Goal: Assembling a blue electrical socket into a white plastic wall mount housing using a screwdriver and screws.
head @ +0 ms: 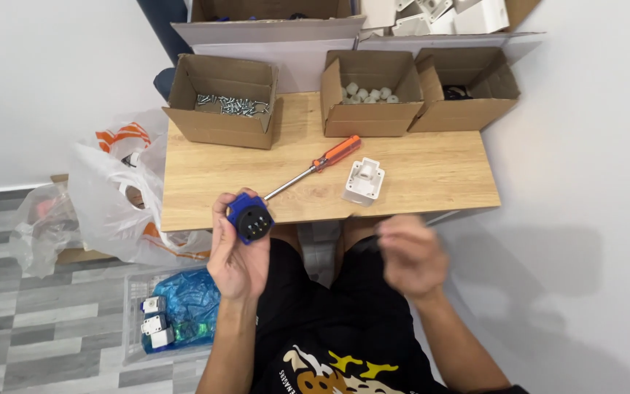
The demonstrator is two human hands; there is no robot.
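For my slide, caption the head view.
Left hand holds a blue socket part; blurred right hand near a wooden table with screwdriver.

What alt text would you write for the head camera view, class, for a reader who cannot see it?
A person's left hand holds up a blue socket part over a small wooden table, while the blurred right hand hovers near the lap. On the table lie an orange-handled screwdriver, a white plastic housing and three open cardboard boxes.

A small round blue plastic socket part with a black face and metal pin holes [249, 217] is held upright in the left hand [236, 252], face turned toward the viewer, just off the near left edge of the wooden surface [417, 175].
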